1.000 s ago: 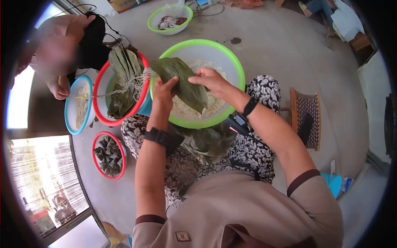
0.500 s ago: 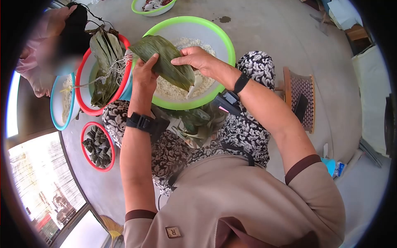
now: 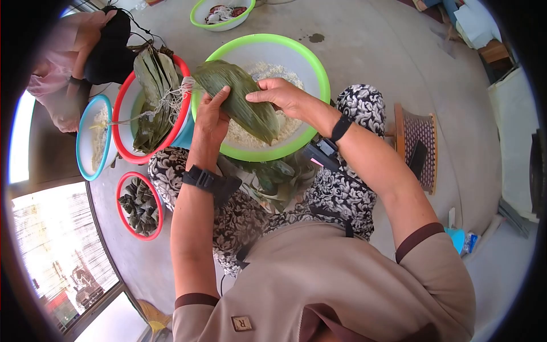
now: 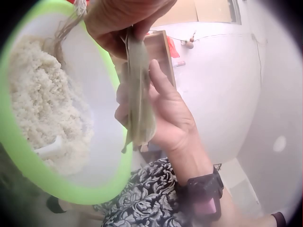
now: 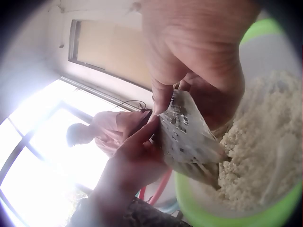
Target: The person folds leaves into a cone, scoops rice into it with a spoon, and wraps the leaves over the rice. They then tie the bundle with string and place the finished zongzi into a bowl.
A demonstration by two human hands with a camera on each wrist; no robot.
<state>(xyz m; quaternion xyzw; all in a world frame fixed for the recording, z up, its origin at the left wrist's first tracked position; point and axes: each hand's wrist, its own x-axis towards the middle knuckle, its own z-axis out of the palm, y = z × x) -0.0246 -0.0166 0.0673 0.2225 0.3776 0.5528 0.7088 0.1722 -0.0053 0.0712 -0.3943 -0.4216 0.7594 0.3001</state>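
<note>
In the head view, my left hand [image 3: 211, 118] pinches the left edge of broad green leaves [image 3: 233, 97], its thumb lying on top. Opposite it, my right hand [image 3: 285, 98] grips their right edge between thumb and fingers. The leaves overlap one another and are held flat above a white basin [image 3: 245, 51] with a green rim. White rice grains [image 4: 42, 94] fill much of that basin, and a white spoon [image 4: 49, 149] lies in them. The right wrist view shows the leaves' wet, shiny surface [image 5: 182, 127] between both hands.
Left of the basin, a red-rimmed basin [image 3: 121, 102] holds long leaves [image 3: 156, 74] and white strings [image 3: 171, 102]. Beyond stands a blue-rimmed basin [image 3: 85, 137]. Dark wrapped bundles [image 3: 139, 208] fill a smaller red basin. Another person [image 3: 62, 51] is at the left; a stool [image 3: 419, 145] stands right.
The head view shifted and partly swung back. Both hands keep hold of the leaves over the basin, with the leaves' angle slightly altered. The other person's head and arm have moved.
</note>
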